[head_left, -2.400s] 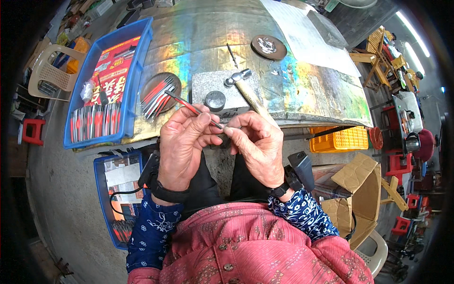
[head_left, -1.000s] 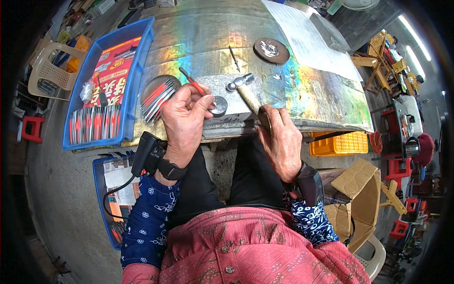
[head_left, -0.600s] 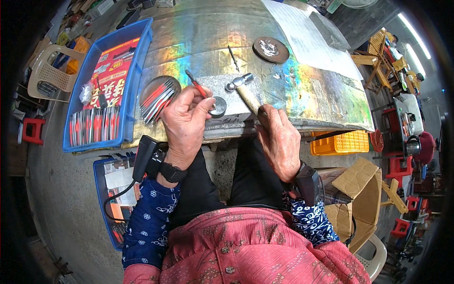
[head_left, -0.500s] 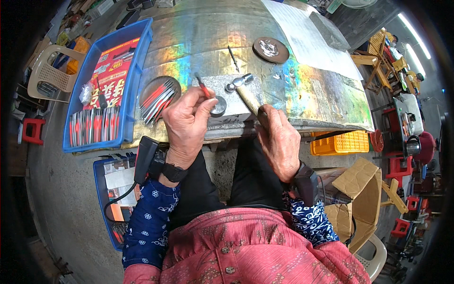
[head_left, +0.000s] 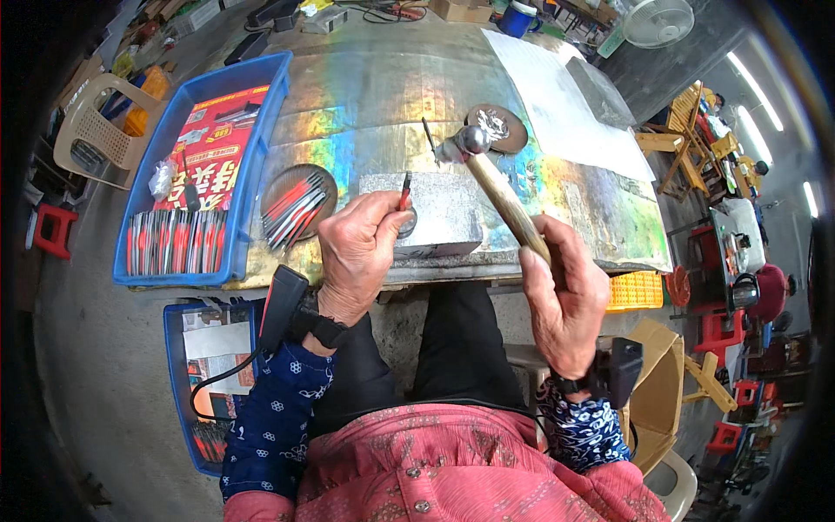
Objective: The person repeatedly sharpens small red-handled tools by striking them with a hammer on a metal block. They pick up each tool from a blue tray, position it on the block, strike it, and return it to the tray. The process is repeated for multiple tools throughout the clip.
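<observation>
My left hand (head_left: pixel 358 248) pinches a slim red piece with a dark tip (head_left: pixel 405 190), held upright over the near side of a grey metal block (head_left: pixel 444 209). Beside those fingertips a dark round disc shows in part on the block. A ball-peen hammer (head_left: pixel 506 204) is gripped by its wooden handle in my right hand (head_left: pixel 570 296), its head raised above the block's far right. Left of the block, a round dish (head_left: pixel 327 187) holds several red and silver strips (head_left: pixel 294 209). Small shiny parts (head_left: pixel 494 126) lie in a second dish (head_left: pixel 518 139). Partly behind the hammer head lies a thin dark rod (head_left: pixel 427 132).
A blue tray (head_left: pixel 280 96) with rows of red and silver pieces stands on the table's left. Another blue tray (head_left: pixel 171 348) sits lower down. White sheeting (head_left: pixel 544 96) covers the far right. An open cardboard box (head_left: pixel 657 383) stands by my right arm.
My right hand has lifted the hammer off the block and moved right and nearer. My left hand has shifted slightly nearer, and the red piece now stands more upright.
</observation>
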The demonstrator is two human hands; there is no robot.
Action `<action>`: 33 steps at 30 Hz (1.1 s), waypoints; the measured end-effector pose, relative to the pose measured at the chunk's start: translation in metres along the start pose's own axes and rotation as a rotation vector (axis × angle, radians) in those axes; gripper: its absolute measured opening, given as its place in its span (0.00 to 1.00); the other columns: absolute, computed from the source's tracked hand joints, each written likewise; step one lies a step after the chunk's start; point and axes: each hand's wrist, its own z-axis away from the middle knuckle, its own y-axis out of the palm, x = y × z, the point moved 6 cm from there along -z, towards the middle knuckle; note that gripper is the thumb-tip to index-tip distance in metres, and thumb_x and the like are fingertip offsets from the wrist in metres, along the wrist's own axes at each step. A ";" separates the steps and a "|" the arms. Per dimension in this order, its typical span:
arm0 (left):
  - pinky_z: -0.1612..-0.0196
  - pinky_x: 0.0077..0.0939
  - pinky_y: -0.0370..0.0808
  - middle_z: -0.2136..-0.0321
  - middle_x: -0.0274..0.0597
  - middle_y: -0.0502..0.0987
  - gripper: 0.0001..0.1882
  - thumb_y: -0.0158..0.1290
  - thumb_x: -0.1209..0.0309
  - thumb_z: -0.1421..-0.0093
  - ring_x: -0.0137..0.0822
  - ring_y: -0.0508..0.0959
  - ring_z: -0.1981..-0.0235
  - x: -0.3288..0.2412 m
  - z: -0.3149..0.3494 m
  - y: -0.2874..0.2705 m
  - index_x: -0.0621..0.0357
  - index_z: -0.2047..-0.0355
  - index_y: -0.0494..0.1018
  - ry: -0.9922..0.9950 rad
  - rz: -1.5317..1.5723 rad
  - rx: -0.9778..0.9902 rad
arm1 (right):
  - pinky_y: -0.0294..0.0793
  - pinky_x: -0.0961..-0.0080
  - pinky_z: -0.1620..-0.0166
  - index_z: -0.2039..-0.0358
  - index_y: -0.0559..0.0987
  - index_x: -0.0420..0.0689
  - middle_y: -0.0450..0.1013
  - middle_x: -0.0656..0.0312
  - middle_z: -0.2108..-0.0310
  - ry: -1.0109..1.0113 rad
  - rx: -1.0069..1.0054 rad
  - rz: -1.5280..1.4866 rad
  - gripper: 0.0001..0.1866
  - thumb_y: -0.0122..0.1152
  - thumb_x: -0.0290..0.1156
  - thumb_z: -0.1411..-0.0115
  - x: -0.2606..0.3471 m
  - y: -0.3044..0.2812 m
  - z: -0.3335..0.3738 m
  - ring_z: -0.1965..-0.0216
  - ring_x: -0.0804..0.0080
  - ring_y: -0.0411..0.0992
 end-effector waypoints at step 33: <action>0.70 0.23 0.75 0.74 0.45 0.81 0.07 0.62 0.80 0.49 0.32 0.81 0.73 -0.001 0.004 -0.001 0.66 0.69 0.78 -0.041 -0.064 -0.057 | 0.72 0.77 0.71 0.55 0.78 0.33 0.76 0.53 0.74 -0.019 0.188 0.097 0.14 0.61 0.21 0.43 0.059 -0.031 -0.037 0.77 0.75 0.72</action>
